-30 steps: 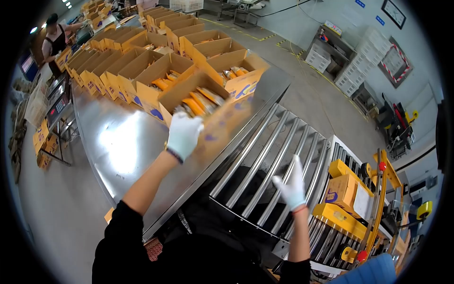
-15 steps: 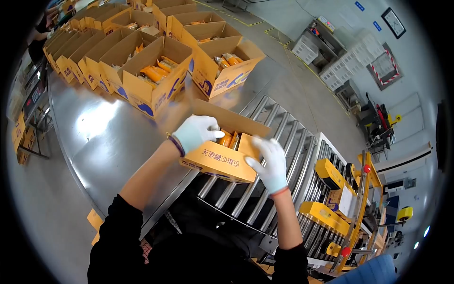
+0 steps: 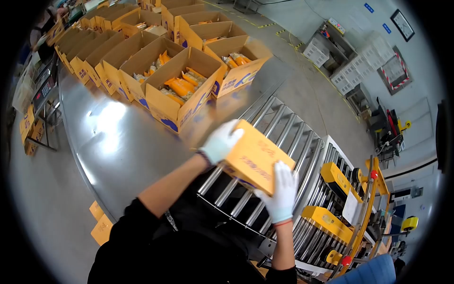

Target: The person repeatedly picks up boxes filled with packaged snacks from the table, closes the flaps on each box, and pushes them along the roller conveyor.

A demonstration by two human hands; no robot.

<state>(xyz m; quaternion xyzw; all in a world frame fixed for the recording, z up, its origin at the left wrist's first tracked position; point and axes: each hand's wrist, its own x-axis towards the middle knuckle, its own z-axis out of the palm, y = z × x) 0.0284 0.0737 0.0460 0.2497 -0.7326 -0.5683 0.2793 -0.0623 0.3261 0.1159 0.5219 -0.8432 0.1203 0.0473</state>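
Note:
A closed yellow-orange cardboard box (image 3: 257, 156) with printed lettering is held over the roller conveyor, tilted in view. My left hand (image 3: 222, 142), in a white glove, grips its left end. At the opposite end, my right hand (image 3: 280, 191), also gloved, presses its fingers along the side and near corner, with the thumb toward the front. The lid covers the contents. Beyond my left hand, an open box (image 3: 182, 90) holding orange-wrapped packets stands on the steel table.
Several open, filled boxes (image 3: 109, 61) crowd the far end of the steel table (image 3: 127, 146). The roller conveyor (image 3: 241, 201) leads right to a yellow-framed machine (image 3: 333, 175). Part of a person (image 3: 45, 26) shows at the upper left. White crates (image 3: 350, 73) stand near the wall.
The box's flaps have been folded down, hiding the orange packets inside. It has moved right, farther onto the rollers, and both hands now hold its ends. The view has shifted slightly.

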